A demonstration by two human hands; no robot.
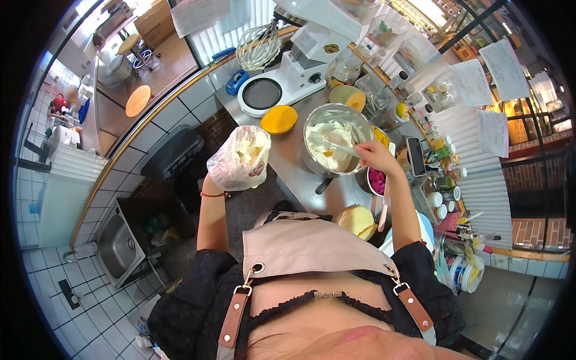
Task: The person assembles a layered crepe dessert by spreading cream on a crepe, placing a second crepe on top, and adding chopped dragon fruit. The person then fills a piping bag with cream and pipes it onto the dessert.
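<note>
My left hand (pixel 212 182) is closed under a clear plastic bag (pixel 223 168) and mostly hidden by it. The bag's mouth gapes upward, with white cream and yellow bits inside. In my right hand (pixel 377 157) is the handle of a pale spatula (pixel 333 144). Its blade reaches into a metal mixing bowl (pixel 308 153) on the counter. Whipped cream (pixel 329 131) coats the bowl's inside. The bag is held off the counter, left of the bowl and apart from it. A cup of magenta fruit pieces (pixel 377 180) stands just below my right hand.
A stand mixer (pixel 303 81) and a wire whisk (pixel 258 49) are at the back. A halved mango (pixel 279 120) lies left of the bowl. Near me are a round sponge cake (pixel 358 222) and a pink-handled tool (pixel 383 219). A phone (pixel 415 157) and several jars line the right side.
</note>
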